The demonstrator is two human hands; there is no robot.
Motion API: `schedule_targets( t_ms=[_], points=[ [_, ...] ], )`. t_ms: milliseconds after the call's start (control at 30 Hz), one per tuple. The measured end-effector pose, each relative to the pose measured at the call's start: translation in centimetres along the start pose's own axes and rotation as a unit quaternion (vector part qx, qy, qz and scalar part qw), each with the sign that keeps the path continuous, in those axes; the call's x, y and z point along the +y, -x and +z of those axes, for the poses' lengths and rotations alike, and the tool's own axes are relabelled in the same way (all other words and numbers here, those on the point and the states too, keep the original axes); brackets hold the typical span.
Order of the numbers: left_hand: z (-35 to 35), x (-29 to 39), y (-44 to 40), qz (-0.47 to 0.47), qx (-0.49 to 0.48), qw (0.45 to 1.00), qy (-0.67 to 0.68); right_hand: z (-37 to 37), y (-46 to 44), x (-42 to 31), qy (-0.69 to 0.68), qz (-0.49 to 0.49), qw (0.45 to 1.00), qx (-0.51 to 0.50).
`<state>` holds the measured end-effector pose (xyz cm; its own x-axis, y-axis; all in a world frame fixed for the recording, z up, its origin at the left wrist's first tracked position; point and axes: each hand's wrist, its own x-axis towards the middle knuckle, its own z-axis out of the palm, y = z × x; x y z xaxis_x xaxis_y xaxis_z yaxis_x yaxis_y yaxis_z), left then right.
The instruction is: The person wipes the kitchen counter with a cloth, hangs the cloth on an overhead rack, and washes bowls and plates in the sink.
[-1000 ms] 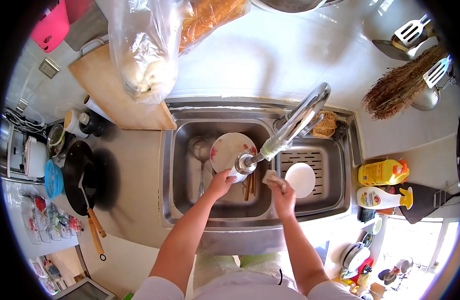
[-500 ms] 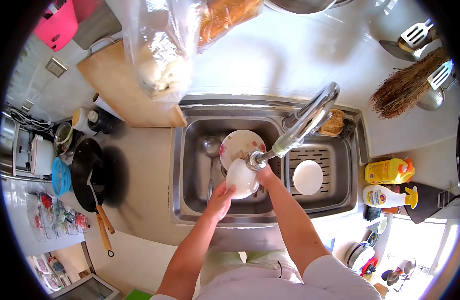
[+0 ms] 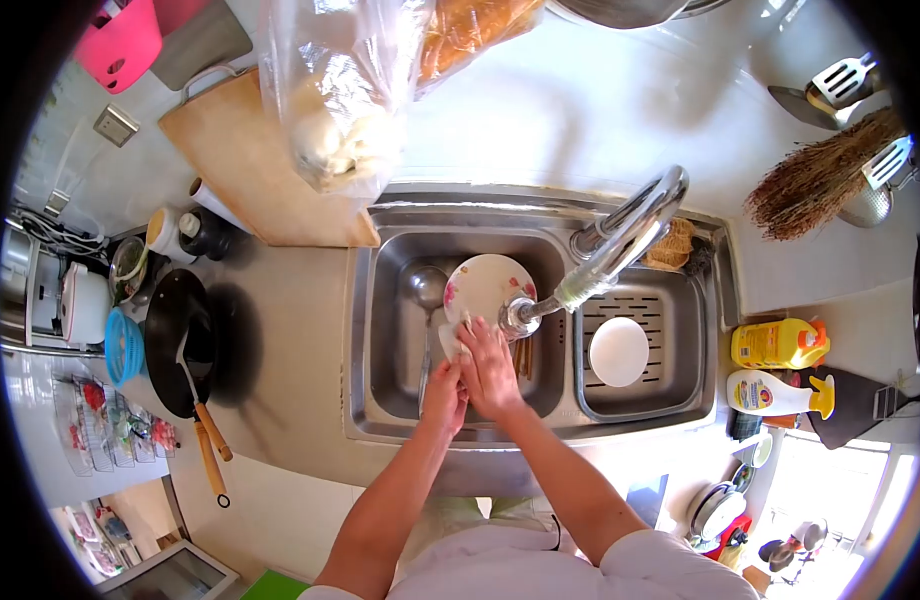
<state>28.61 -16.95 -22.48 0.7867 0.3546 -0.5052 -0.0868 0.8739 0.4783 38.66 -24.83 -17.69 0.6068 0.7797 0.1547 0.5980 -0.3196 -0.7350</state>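
A white bowl (image 3: pixel 448 341), tipped on its side, is between my hands over the left basin, mostly hidden by them. My left hand (image 3: pixel 444 398) is closed on its near edge. My right hand (image 3: pixel 489 372) lies across the bowl with its fingers wrapped over it. Just beyond is a white plate with pink flowers (image 3: pixel 488 283) in the basin. A metal ladle (image 3: pixel 428 287) lies left of the plate, and chopsticks (image 3: pixel 524 357) lie right of my right hand. The faucet head (image 3: pixel 520 317) hangs close beside the bowl.
Another white bowl (image 3: pixel 619 352) sits in the slotted right basin. A cutting board (image 3: pixel 270 170) and a plastic bag (image 3: pixel 345 130) are behind the sink. A black wok (image 3: pixel 170 345) stands left. Yellow detergent (image 3: pixel 770 345) and a spray bottle (image 3: pixel 770 392) are at the right.
The bowl has moved left and toward me, away from the faucet head, and has tilted. My right hand has come from behind the bowl to its front, beside my left hand.
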Motion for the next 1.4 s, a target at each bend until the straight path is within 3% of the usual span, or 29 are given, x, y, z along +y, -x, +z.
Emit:
schedule_targets(
  t_ms=[67, 133, 167, 200, 233, 267, 333, 467, 567, 600, 667, 733, 800, 833, 867, 900, 933, 967, 1000, 1067, 1100, 1133, 1167, 1233, 1267, 1300, 1333, 1367, 1400],
  points=[
    [0.5, 0.1, 0.6, 0.006, -0.05, 0.999, -0.009, -0.5, -3.2, 1.8, 0.016, -0.032, 0.999, -0.021],
    [4.3, 1.3, 2.7, -0.015, 0.051, 0.995, -0.079, 0.3, -6.1, 5.2, 0.022, 0.061, 0.95, -0.306],
    [2.7, 1.7, 2.7, -0.032, -0.004, 0.996, -0.085, -0.6, -6.5, 5.2, 0.02, 0.062, 0.95, -0.305],
    [2.2, 1.9, 2.7, -0.033, -0.005, 0.996, -0.088, -2.1, -6.8, 4.8, -0.176, 0.208, 0.912, -0.308],
    [2.0, 2.0, 2.8, -0.031, -0.02, 0.998, -0.058, -3.1, -6.7, 4.9, -0.36, 0.341, 0.817, -0.294],
    [1.7, 2.1, 2.9, -0.029, -0.033, 0.999, -0.026, -3.2, -6.0, 5.6, -0.36, 0.341, 0.817, -0.294],
    [1.9, 3.2, 2.6, -0.029, -0.046, 0.999, 0.007, -2.6, -3.7, 7.2, -0.579, 0.412, 0.685, -0.159],
    [1.9, 4.9, 0.7, -0.05, -0.006, 0.999, 0.018, -2.9, 0.3, 8.1, -0.641, 0.428, 0.623, -0.132],
    [1.5, 3.6, -1.1, 0.002, 0.08, 0.991, -0.103, -4.8, 1.8, 4.9, -0.653, 0.439, 0.609, -0.098],
    [1.8, 3.2, -1.4, 0.017, 0.143, 0.977, -0.157, -4.6, 1.9, 4.1, -0.654, 0.438, 0.609, -0.098],
    [2.4, 3.0, -0.8, 0.001, 0.132, 0.981, -0.144, -3.6, 2.3, 2.7, -0.605, 0.39, 0.687, -0.099],
    [4.4, 3.4, 0.9, -0.018, 0.12, 0.983, -0.134, -3.8, 2.1, 0.6, -0.611, 0.339, 0.711, -0.073],
    [6.7, 4.0, 3.5, -0.036, 0.121, 0.99, -0.059, -5.7, 1.7, -2.4, -0.318, 0.36, 0.863, -0.154],
    [6.3, 3.5, 3.7, -0.03, 0.105, 0.992, -0.064, -4.5, 2.4, -2.3, -0.289, 0.265, 0.911, -0.131],
    [6.1, 2.6, 4.4, -0.031, 0.134, 0.989, -0.054, -3.5, 3.0, -2.2, -0.292, 0.265, 0.91, -0.126],
    [6.2, 1.7, 4.5, 0.007, 0.134, 0.99, -0.041, -2.8, 3.2, -2.5, -0.142, 0.107, 0.977, -0.121],
    [6.0, 1.1, 4.6, 0.044, 0.134, 0.99, -0.027, -2.3, 3.5, -2.9, 0.017, -0.054, 0.992, -0.11],
    [5.5, 1.1, 4.7, 0.042, 0.133, 0.99, -0.031, -2.0, 4.0, -3.1, 0.055, -0.032, 0.98, -0.186],
    [5.1, 1.3, 4.8, 0.04, 0.148, 0.987, -0.035, -1.8, 4.1, -2.8, 0.055, -0.031, 0.981, -0.184],
    [4.2, 2.4, 4.5, 0.04, 0.16, 0.985, -0.039, -1.8, 4.1, -1.7, 0.056, -0.149, 0.97, -0.184],
    [3.8, 3.5, 4.9, -0.001, 0.111, 0.993, -0.048, -2.7, 2.7, -0.9, 0.146, -0.224, 0.919, -0.29],
    [3.2, 4.5, 5.2, -0.041, 0.061, 0.996, -0.056, -3.4, 2.0, 0.6, 0.144, -0.223, 0.92, -0.29],
    [1.1, 4.7, 4.5, -0.067, 0.069, 0.977, -0.189, -4.0, 1.6, 2.6, 0.183, -0.298, 0.901, -0.256],
    [1.7, 5.0, 4.3, -0.051, 0.067, 0.985, -0.153, -4.8, 0.9, 2.7, 0.264, -0.392, 0.857, -0.206],
    [2.1, 5.0, 4.1, -0.033, 0.064, 0.991, -0.115, -4.5, 1.2, 2.0, 0.265, -0.391, 0.857, -0.207],
    [3.6, 4.7, 4.2, 0.015, 0.042, 0.998, -0.033, -4.3, 1.3, -0.1, 0.23, -0.293, 0.899, -0.23],
    [4.2, 3.9, 4.2, 0.033, 0.08, 0.994, -0.06, -3.5, 1.5, -1.8, 0.194, -0.193, 0.929, -0.251],
    [3.5, 3.8, 3.8, 0.004, 0.091, 0.992, -0.087, -0.7, 3.0, -1.3, 0.115, -0.12, 0.969, -0.183],
    [3.0, 4.1, 3.4, -0.024, 0.101, 0.988, -0.116, -1.0, 2.6, -1.3, 0.115, -0.121, 0.969, -0.183]
  ],
)
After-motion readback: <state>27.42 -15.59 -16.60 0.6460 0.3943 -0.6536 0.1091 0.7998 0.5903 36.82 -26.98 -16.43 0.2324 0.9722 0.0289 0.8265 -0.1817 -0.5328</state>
